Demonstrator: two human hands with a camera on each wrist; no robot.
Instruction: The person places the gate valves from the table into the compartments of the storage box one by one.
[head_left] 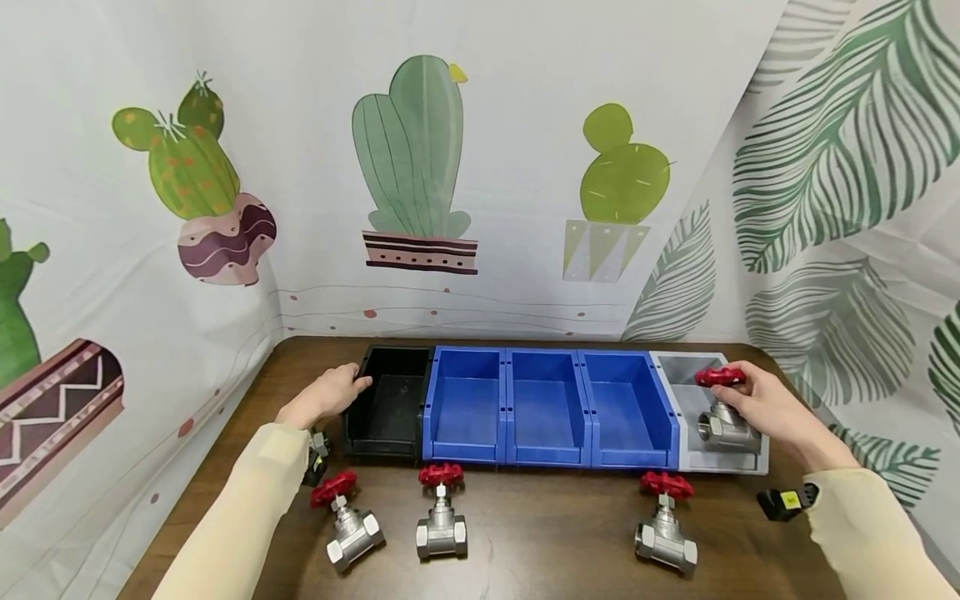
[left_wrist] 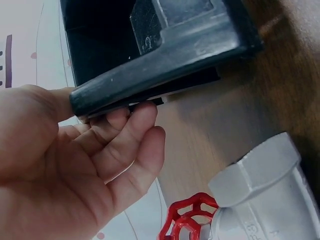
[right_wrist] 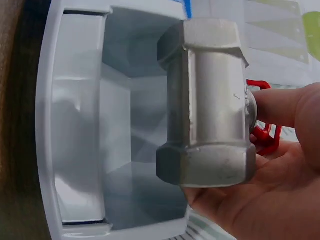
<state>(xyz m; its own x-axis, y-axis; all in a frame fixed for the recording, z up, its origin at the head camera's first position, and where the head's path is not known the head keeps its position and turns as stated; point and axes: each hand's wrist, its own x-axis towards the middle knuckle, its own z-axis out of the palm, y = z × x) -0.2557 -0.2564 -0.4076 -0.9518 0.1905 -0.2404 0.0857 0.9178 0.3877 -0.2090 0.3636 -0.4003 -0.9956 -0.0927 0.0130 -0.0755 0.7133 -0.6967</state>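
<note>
In the head view my right hand (head_left: pixel 772 408) grips a steel gate valve (head_left: pixel 727 427) by its red handwheel (head_left: pixel 720 377), over the grey bin (head_left: pixel 759 462) at the row's right end. The right wrist view shows the valve's body (right_wrist: pixel 212 105) side-on, above the bin's hollow. My left hand (head_left: pixel 322 397) pinches the left wall of the black bin (head_left: pixel 382 448) at the other end. In the left wrist view the fingers (left_wrist: pixel 142 130) curl under that bin's rim (left_wrist: pixel 150 70), and the thumb is partly hidden behind it.
Three blue bins (head_left: pixel 465 454) stand side by side between the black and grey ones. Two more valves (head_left: pixel 352 533) (head_left: pixel 442 533) stand on the wooden table (head_left: pixel 555 533) at front left, and another valve (head_left: pixel 666 537) at front right. A printed cloth (head_left: pixel 517 167) hangs behind.
</note>
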